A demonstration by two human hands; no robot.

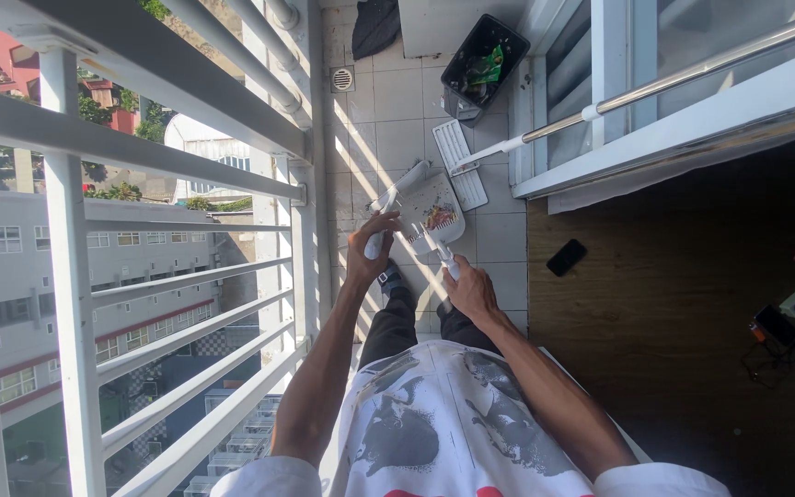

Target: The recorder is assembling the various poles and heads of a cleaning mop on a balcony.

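Note:
I look straight down at a tiled balcony floor. My left hand (367,250) grips the white handle of a dustpan (434,207), whose tray rests on the tiles and holds a small pile of debris. My right hand (467,287) is closed on the white handle of a small brush (436,241), with its head at the dustpan's edge. My legs and white printed shirt fill the bottom of the view.
A white railing (177,276) runs along the left with buildings far below. A black bin (483,64) with green rubbish, a white flat mop (464,158) and a floor drain (343,79) lie ahead. A black phone (566,257) and chargers lie on wooden flooring to the right.

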